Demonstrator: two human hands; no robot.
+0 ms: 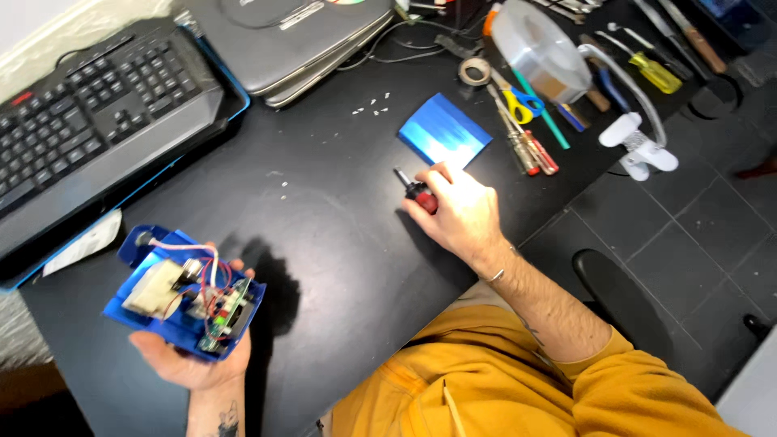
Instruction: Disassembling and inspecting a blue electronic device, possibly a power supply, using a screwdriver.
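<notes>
My left hand point(198, 360) holds an opened blue metal case point(180, 295) above the black desk, near its front left. Inside the case I see a circuit board, a pale transformer block and red and white wires. My right hand point(457, 214) rests on the desk in the middle, fingers closed around a red-and-black screwdriver point(414, 190) whose tip points away to the left. Just beyond that hand lies a flat blue metal cover plate point(445, 131).
A black keyboard point(89, 113) in a blue tray sits at the back left, closed grey laptops point(291, 40) behind it. Scissors point(518, 101), screwdrivers point(530, 150), tape rolls point(475, 71), a white clip lamp point(635, 146) and a clear tub point(538, 48) crowd the right edge. Small screws point(372, 108) lie loose.
</notes>
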